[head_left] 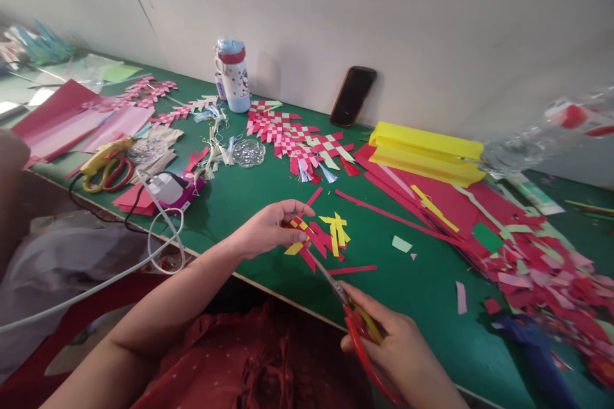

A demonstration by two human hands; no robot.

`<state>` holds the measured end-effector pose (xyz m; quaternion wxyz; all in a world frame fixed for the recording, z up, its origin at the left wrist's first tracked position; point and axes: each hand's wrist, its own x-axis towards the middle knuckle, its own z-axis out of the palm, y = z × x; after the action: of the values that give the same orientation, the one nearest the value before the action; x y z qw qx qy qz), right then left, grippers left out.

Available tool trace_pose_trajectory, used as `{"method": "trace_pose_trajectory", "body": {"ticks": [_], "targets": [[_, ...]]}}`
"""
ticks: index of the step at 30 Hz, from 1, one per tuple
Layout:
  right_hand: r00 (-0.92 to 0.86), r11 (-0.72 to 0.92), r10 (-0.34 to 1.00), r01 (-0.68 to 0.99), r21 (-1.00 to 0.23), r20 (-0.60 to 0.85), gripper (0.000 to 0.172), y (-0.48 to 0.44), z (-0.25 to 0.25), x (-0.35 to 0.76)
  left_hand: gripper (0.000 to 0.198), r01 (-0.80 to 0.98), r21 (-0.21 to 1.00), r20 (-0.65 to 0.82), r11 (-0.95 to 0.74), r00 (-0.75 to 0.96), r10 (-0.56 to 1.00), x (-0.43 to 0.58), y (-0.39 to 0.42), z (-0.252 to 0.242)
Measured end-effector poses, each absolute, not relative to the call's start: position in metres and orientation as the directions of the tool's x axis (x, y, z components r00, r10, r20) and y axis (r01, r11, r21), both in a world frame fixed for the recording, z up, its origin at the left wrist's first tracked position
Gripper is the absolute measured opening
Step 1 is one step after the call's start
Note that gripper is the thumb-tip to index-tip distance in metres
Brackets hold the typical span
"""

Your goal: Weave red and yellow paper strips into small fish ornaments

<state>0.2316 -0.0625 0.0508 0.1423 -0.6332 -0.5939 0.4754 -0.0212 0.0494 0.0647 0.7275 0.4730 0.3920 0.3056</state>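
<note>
My left hand (275, 230) pinches a small woven piece of red and yellow paper strips (300, 226) just above the green table. In my right hand (398, 342) is a pair of scissors (352, 319) with red and yellow handles, its blades pointing at the lower edge of the woven piece. Whether the blades touch the paper I cannot tell. Short yellow strips (336, 230) and red strips lie beside the left fingertips. A thin red strip (355, 269) rests on the table near the blades.
Finished woven paper pieces (288, 134) lie behind, near a water bottle (235, 76) and a phone (354, 95) against the wall. Red and yellow paper sheets (426, 153) and a heap of scraps (542, 268) spread rightward. A blue glue gun (532, 345) sits front right; a white cable (96, 287) crosses left.
</note>
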Motion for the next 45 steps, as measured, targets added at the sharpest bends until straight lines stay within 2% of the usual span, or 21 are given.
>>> {"method": "trace_pose_trajectory", "body": {"ticks": [8,12,16,23,26,30,33,37,40,42,45], "targets": [[-0.105,-0.358,0.864,0.561,-0.746,-0.493,0.067,-0.067,0.046,0.237,0.047,-0.102,0.930,-0.282,0.353,0.420,0.863,-0.025,0.053,0.058],[-0.003,-0.286,0.916,0.697,-0.658,-0.402,0.068,-0.070,0.040,0.248,0.049,-0.180,0.913,-0.288,0.367,0.351,0.891,-0.030,0.055,0.050],[0.004,-0.180,0.954,0.804,-0.567,-0.298,0.067,-0.071,0.032,0.257,0.052,-0.333,0.858,-0.296,0.391,0.302,0.906,-0.033,0.055,0.046],[0.040,-0.261,0.947,0.675,-0.690,-0.319,0.066,-0.071,0.028,0.250,0.063,-0.385,0.844,-0.289,0.374,0.260,0.921,-0.035,0.052,0.046],[0.033,-0.293,0.935,0.630,-0.719,-0.352,0.067,-0.070,0.035,0.243,0.063,-0.382,0.850,-0.282,0.361,0.247,0.927,-0.035,0.051,0.045],[0.083,-0.302,0.941,0.641,-0.705,-0.328,0.067,-0.066,0.040,0.240,0.055,-0.366,0.858,-0.288,0.361,0.240,0.927,-0.035,0.051,0.044],[0.119,-0.303,0.946,0.661,-0.687,-0.302,0.070,-0.064,0.036,0.243,0.047,-0.288,0.892,-0.295,0.347,0.210,0.932,-0.035,0.051,0.044],[0.082,-0.275,0.950,0.675,-0.685,-0.300,0.068,-0.065,0.030,0.248,0.038,-0.180,0.935,-0.275,0.305,0.173,0.946,-0.037,0.046,0.037],[0.089,-0.276,0.950,0.691,-0.668,-0.300,0.068,-0.064,0.031,0.248,0.028,0.167,0.979,-0.146,0.120,0.152,0.978,-0.048,0.039,0.028],[0.099,-0.280,0.949,0.696,-0.660,-0.299,0.067,-0.062,0.033,0.248,0.028,0.432,0.901,-0.023,-0.039,0.138,0.990,-0.060,0.035,0.022],[0.126,-0.290,0.950,0.694,-0.660,-0.284,0.066,-0.059,0.033,0.249,0.030,0.573,0.811,0.092,-0.122,0.082,0.992,-0.083,0.031,0.016]]}}
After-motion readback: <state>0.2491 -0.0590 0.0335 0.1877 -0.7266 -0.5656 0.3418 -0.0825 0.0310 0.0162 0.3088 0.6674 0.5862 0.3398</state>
